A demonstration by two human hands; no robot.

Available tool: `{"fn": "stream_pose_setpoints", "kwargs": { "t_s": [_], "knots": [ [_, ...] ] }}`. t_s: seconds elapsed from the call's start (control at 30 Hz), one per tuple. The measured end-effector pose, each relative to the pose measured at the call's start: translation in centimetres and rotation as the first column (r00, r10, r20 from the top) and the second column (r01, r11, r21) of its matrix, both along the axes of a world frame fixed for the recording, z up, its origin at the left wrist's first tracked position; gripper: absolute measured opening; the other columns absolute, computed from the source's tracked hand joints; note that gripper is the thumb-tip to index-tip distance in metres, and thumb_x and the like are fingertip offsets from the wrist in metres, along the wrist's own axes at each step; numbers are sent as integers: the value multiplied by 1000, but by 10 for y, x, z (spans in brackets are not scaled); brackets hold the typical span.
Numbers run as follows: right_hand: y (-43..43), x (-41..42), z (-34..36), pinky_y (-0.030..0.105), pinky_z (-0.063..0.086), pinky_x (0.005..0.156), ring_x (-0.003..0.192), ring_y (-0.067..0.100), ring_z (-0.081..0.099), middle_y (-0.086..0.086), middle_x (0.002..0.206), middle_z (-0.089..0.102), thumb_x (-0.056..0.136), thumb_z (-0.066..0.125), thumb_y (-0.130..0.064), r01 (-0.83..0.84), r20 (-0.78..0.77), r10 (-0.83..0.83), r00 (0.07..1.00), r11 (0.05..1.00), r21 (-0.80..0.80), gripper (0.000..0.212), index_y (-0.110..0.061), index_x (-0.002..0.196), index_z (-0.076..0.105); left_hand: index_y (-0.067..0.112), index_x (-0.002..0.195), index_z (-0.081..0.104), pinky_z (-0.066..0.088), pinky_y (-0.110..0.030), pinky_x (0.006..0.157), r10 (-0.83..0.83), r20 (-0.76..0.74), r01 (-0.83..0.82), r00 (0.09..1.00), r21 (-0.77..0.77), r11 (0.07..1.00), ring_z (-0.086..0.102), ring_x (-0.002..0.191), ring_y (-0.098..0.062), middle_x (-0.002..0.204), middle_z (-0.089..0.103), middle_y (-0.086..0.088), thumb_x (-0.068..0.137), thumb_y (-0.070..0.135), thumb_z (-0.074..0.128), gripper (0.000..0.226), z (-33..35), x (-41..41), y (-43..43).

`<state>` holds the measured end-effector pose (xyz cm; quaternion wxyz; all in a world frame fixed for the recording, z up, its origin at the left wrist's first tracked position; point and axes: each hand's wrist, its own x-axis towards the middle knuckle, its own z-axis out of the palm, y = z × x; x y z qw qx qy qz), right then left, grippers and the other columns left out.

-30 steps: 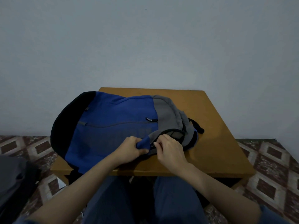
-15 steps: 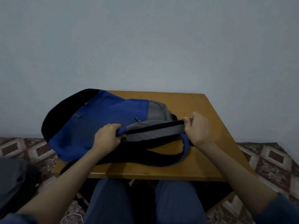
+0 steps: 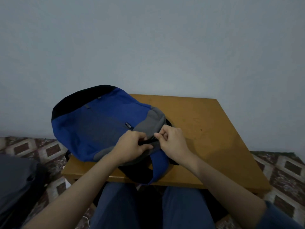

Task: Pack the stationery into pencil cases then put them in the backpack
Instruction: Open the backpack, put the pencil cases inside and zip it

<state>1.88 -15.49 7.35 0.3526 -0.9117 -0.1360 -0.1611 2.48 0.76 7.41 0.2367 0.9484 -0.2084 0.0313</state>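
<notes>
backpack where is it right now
In the head view the backpack lies on the left half of the wooden table, its black end overhanging the far left edge; the left hand and right hand grip its grey end near the table's middle.

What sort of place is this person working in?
Probably a room in a home: a low wooden table by a plain wall, a patterned floor, and a blue backpack on it.

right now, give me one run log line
left hand: grips backpack | right hand: pinches zipper | backpack: lying on table
</notes>
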Motion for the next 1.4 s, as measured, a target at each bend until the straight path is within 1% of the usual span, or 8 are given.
{"fn": "stream_pose_setpoints", "kwargs": {
  "t_s": [0.2, 0.3, 0.53, 0.63, 0.73, 1.1, 1.23, 1.4],
  "knots": [
    [-13, 41, -13, 25, 30, 55, 67, 14, 42, -3, 70, 45, 95, 50, -24, 177, -36, -185, 982, 971, -159, 26, -13, 72, 43, 28, 57, 34, 26, -16, 50, -182, 29, 184, 983, -89, 979, 39, 50, -6, 50, 37, 10, 80, 28, 71, 43, -3, -17, 25],
    [-35, 58, -19, 23, 25, 46, 65, 17, 45, -4, 63, 40, 96, 49, -25, 280, -125, -307, 943, 940, -195, 32, -15, 68, 40, 28, 55, 35, 27, -15, 52, -211, -38, 204, 977, -140, 969, 39, 50, -3, 50, 40, 12, 81, 29, 70, 43, -6, -25, 40],
    [-26, 44, -8, 17, 29, 41, 45, 7, 38, -5, 50, 42, 92, 57, -22, 86, -101, -93, 991, 994, -73, 38, -22, 58, 39, 21, 71, 64, 42, -14, 56, 81, -30, -86, 996, -295, 952, 57, 62, -1, 64, 62, 12, 75, 48, 69, 28, 3, -22, 13],
    [-18, 38, -3, 19, 31, 46, 44, 10, 38, -5, 47, 42, 90, 60, -20, -1, -52, 1, 999, 1000, -1, 36, -21, 59, 42, 22, 73, 61, 42, -20, 58, 103, -22, -105, 994, -128, 986, 53, 62, 0, 64, 55, 16, 78, 55, 63, 34, 9, -11, -13],
    [-11, 34, -2, 15, 30, 46, 43, 8, 36, -7, 46, 39, 89, 61, -17, -48, -28, 49, 998, 999, 8, 40, -25, 57, 38, 19, 73, 57, 48, -30, 62, 90, -52, -90, 995, -6, 996, 55, 66, -10, 68, 59, 6, 83, 44, 63, 27, 6, -6, -26],
    [-5, 81, -18, 25, 23, 48, 65, 17, 44, -2, 66, 43, 96, 48, -26, 187, -66, -201, 977, 966, -176, 33, -19, 66, 35, 10, 67, 57, 38, -12, 58, -28, -126, -6, 992, -260, 966, 51, 58, -1, 61, 53, 10, 84, 23, 67, 24, 15, -30, 11],
    [-2, 84, -17, 24, 25, 46, 60, 16, 44, -5, 60, 41, 94, 52, -24, 178, -103, -190, 976, 978, -111, 31, -18, 66, 40, 3, 71, 60, 39, -15, 58, -1, -142, -41, 990, -292, 956, 50, 59, -2, 65, 58, 2, 84, 24, 66, 26, 19, -29, 2],
    [-52, 75, -4, 21, 29, 47, 55, 7, 43, -6, 59, 46, 91, 57, -29, 239, -158, -230, 960, 970, 39, 28, -13, 69, 50, 14, 69, 59, 42, -18, 62, 64, -160, -97, 985, -207, 974, 51, 64, -4, 66, 56, 6, 86, 27, 64, 22, 32, -10, -32]
  ]
}}
